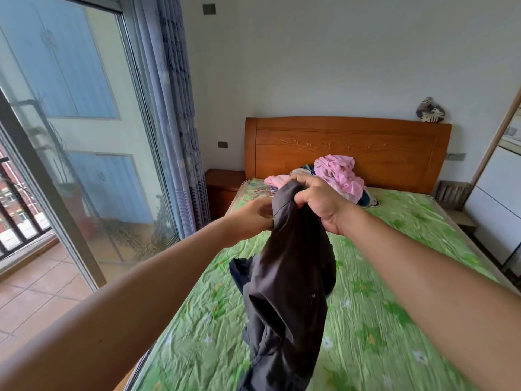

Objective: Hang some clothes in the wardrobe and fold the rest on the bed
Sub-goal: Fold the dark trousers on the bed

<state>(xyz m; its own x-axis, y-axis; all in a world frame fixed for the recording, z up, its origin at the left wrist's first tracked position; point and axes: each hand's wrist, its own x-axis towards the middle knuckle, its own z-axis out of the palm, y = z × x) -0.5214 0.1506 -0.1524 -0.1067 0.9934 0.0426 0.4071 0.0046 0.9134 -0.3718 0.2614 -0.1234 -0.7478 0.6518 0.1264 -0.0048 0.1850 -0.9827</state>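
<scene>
Early going, I judge: your right hand (318,204) is clutching the dark grey garment (290,277), your left hand (253,218) pinching its edge; pink clothes (338,176) are lying unfolded at twelve o'clock.

Hands: two were counted, left hand (253,218) and right hand (318,204).
Dark grey garment (290,277): one.
Bed (394,306): one.
Carved headboard (338,148): one.
Heap of pink clothes (338,176): one; its pieces could not be counted.
Striped soft toy (430,110): one.
</scene>
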